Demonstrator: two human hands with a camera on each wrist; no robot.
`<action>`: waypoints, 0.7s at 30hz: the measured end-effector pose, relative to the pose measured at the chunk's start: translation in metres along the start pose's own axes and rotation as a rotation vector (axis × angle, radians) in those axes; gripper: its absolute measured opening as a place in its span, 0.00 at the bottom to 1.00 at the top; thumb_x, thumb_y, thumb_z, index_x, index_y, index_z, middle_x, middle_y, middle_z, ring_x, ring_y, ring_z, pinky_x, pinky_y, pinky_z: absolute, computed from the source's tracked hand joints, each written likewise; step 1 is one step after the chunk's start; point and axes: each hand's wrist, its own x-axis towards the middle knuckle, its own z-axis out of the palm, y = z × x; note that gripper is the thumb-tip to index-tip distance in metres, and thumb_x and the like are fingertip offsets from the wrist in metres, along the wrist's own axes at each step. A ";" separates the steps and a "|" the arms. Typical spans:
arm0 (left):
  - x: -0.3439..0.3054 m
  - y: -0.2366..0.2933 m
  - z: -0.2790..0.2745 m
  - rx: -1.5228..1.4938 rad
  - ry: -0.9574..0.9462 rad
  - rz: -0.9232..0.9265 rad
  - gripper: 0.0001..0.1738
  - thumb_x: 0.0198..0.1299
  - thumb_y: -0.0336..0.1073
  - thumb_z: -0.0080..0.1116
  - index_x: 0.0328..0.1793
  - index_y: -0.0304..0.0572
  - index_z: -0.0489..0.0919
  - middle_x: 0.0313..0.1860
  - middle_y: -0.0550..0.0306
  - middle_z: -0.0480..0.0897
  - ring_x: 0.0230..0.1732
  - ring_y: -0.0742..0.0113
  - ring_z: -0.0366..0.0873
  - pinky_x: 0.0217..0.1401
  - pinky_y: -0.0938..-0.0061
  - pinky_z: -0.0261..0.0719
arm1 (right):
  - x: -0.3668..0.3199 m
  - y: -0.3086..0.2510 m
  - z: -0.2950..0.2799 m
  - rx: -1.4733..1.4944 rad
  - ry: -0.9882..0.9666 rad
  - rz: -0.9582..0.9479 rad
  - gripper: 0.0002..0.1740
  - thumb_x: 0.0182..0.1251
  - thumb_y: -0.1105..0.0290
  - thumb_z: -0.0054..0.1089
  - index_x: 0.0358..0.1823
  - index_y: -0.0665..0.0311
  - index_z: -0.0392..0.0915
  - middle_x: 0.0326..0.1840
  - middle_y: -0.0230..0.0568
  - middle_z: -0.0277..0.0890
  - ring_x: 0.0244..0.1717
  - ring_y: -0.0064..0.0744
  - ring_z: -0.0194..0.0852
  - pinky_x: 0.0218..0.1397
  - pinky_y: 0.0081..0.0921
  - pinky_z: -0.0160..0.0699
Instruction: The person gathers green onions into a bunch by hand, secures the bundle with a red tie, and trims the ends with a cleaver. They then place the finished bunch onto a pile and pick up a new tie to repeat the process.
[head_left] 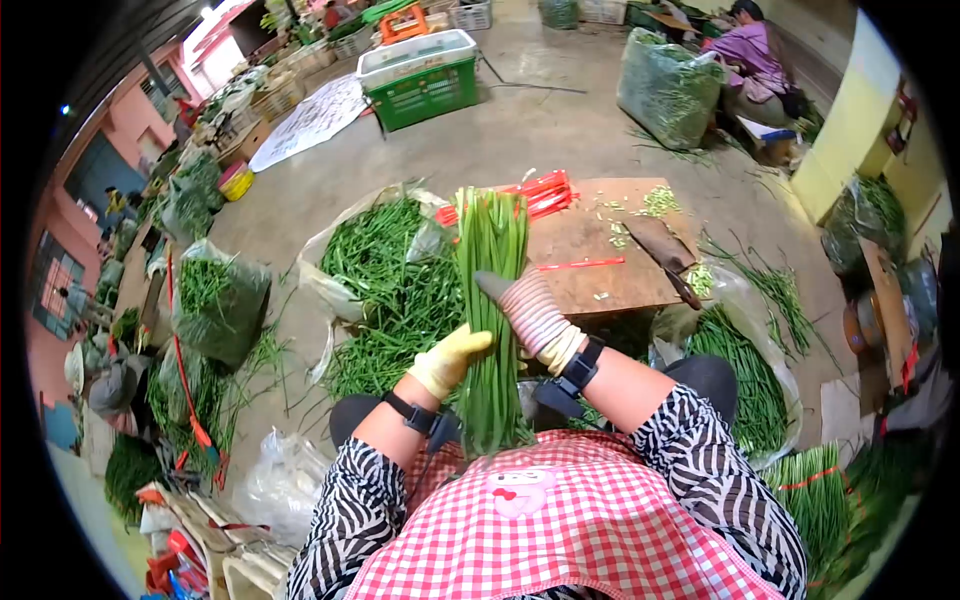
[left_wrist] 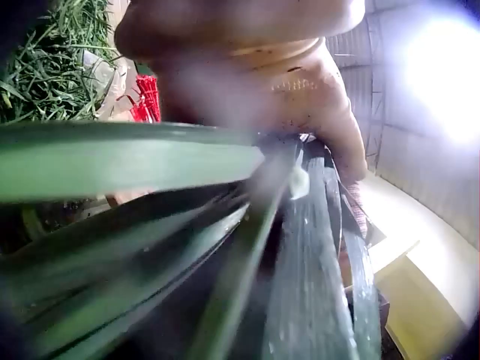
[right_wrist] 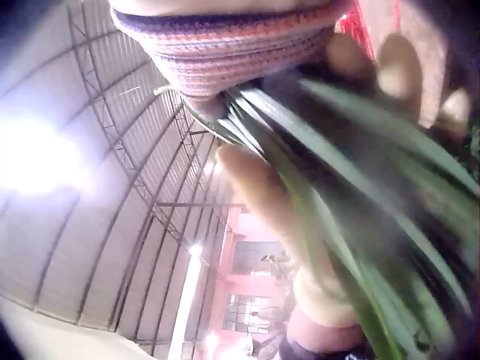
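A long bunch of garlic chives [head_left: 492,235] stands upright before the checked apron, pale cut ends up and leaves hanging down. My left hand [head_left: 452,362], in a yellowish glove, grips it from the left, low down. From the other side my right hand [head_left: 540,315], in a striped glove with a grey thumb tip, holds it higher up. In the left wrist view, flat green leaves [left_wrist: 120,165] fan out from under the glove [left_wrist: 285,82]. The striped glove [right_wrist: 232,52] wraps over the bunch in the right wrist view, where the left hand's fingers [right_wrist: 259,191] also show.
A wooden board [head_left: 590,250] ahead bears red ties [head_left: 545,195], chopped stem ends [head_left: 660,200] and a dark-bladed knife [head_left: 682,286]. Loose chives [head_left: 385,260] fill an open bag at left; another bag [head_left: 740,380] lies at right. Tied bundles [head_left: 815,490] stand at lower right.
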 end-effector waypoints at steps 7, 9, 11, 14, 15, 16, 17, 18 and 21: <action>0.002 -0.014 0.019 0.244 -0.020 -0.093 0.30 0.59 0.39 0.76 0.66 0.34 0.80 0.49 0.58 0.87 0.57 0.62 0.86 0.67 0.65 0.81 | -0.023 -0.012 -0.008 -0.010 0.096 0.041 0.27 0.66 0.58 0.73 0.59 0.71 0.83 0.45 0.42 0.89 0.42 0.30 0.86 0.47 0.34 0.86; 0.002 -0.012 0.017 0.191 -0.018 -0.073 0.29 0.60 0.35 0.74 0.66 0.31 0.79 0.49 0.57 0.87 0.56 0.60 0.87 0.68 0.64 0.81 | -0.024 -0.015 -0.017 -0.087 -0.003 -0.013 0.28 0.68 0.57 0.72 0.61 0.70 0.82 0.48 0.40 0.88 0.44 0.28 0.85 0.48 0.33 0.86; 0.002 -0.006 0.010 0.161 0.013 -0.122 0.34 0.60 0.31 0.73 0.71 0.28 0.74 0.46 0.57 0.86 0.53 0.56 0.89 0.69 0.61 0.80 | -0.015 -0.021 -0.034 -0.005 -0.123 -0.043 0.29 0.71 0.56 0.72 0.64 0.69 0.80 0.53 0.40 0.87 0.48 0.29 0.85 0.52 0.32 0.86; 0.001 0.001 0.000 0.136 -0.067 -0.130 0.43 0.59 0.29 0.75 0.78 0.30 0.66 0.41 0.59 0.83 0.45 0.59 0.87 0.70 0.51 0.81 | 0.003 -0.040 -0.063 0.382 -0.157 0.032 0.34 0.76 0.48 0.66 0.75 0.62 0.74 0.56 0.35 0.85 0.54 0.26 0.82 0.60 0.30 0.83; -0.001 0.002 -0.002 0.151 -0.063 -0.143 0.43 0.57 0.28 0.74 0.78 0.29 0.66 0.41 0.58 0.83 0.42 0.60 0.86 0.69 0.48 0.82 | 0.010 -0.047 -0.073 0.180 -0.145 -0.024 0.32 0.76 0.50 0.66 0.73 0.61 0.76 0.54 0.34 0.85 0.51 0.25 0.82 0.58 0.29 0.84; -0.004 0.001 -0.005 0.161 -0.063 -0.146 0.41 0.57 0.27 0.73 0.77 0.29 0.68 0.41 0.58 0.83 0.42 0.61 0.86 0.68 0.49 0.82 | 0.017 -0.054 -0.081 -0.022 -0.131 -0.077 0.29 0.77 0.52 0.66 0.72 0.59 0.78 0.52 0.33 0.85 0.49 0.24 0.82 0.56 0.28 0.84; -0.005 0.000 -0.010 0.171 -0.061 -0.148 0.40 0.56 0.26 0.73 0.76 0.28 0.70 0.41 0.58 0.83 0.41 0.61 0.86 0.68 0.49 0.83 | 0.024 -0.057 -0.088 -0.224 -0.117 -0.127 0.27 0.77 0.54 0.66 0.71 0.58 0.79 0.50 0.33 0.86 0.47 0.23 0.82 0.54 0.28 0.85; -0.007 -0.002 -0.016 0.180 -0.060 -0.148 0.39 0.55 0.26 0.72 0.74 0.28 0.71 0.40 0.58 0.83 0.41 0.61 0.86 0.68 0.49 0.83 | 0.028 -0.057 -0.093 -0.239 -0.127 -0.122 0.24 0.78 0.56 0.66 0.69 0.58 0.81 0.48 0.32 0.86 0.45 0.23 0.82 0.52 0.27 0.84; -0.009 -0.005 -0.027 0.166 -0.080 -0.177 0.30 0.55 0.24 0.69 0.67 0.30 0.78 0.47 0.52 0.85 0.41 0.63 0.84 0.65 0.56 0.84 | 0.037 -0.053 -0.098 -0.209 -0.099 -0.067 0.16 0.77 0.62 0.67 0.59 0.60 0.87 0.39 0.29 0.86 0.36 0.20 0.80 0.43 0.23 0.82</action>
